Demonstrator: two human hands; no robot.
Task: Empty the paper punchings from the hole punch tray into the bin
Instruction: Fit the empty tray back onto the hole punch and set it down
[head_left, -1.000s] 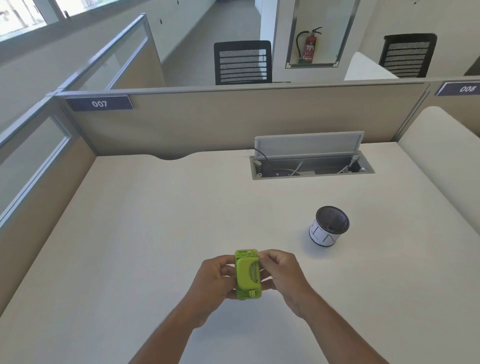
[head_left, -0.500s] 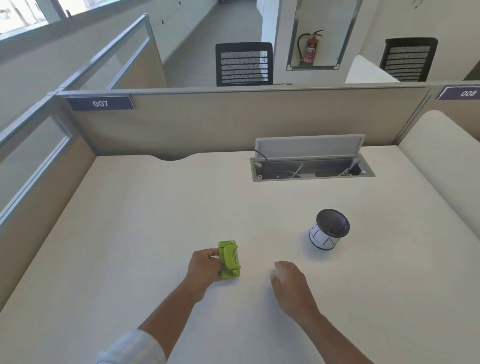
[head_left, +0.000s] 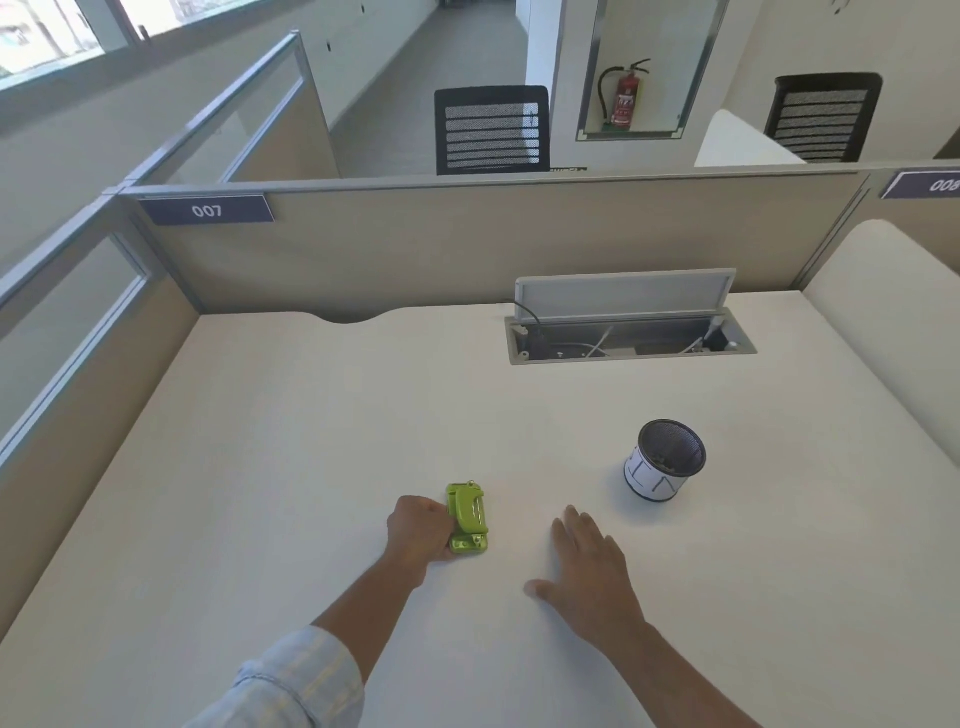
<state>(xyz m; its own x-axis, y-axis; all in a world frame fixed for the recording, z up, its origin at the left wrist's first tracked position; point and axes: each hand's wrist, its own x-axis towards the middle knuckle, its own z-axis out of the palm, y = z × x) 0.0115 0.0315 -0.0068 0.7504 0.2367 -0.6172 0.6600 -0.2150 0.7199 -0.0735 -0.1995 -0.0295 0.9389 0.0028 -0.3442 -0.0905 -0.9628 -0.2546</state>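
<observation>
A small lime-green hole punch (head_left: 468, 518) rests on the white desk (head_left: 270, 447), lying on its side. My left hand (head_left: 420, 529) grips its left side, fingers curled around it. My right hand (head_left: 589, 569) lies flat on the desk to the right of the punch, fingers spread, holding nothing. A small round bin (head_left: 664, 461) with a black mesh rim and white side stands further right and a little farther away, with small dark bits inside. The punch's tray side is not visible.
An open cable box (head_left: 631, 340) with a raised grey lid is sunk into the desk at the back. Beige partition panels (head_left: 467, 244) close the desk at the back and left. A rounded white divider (head_left: 893, 312) bounds the right side.
Both hands held the punch a second ago. My right hand let go and moved down to the desk; my left hand carried the punch left and set it down on the desk.
</observation>
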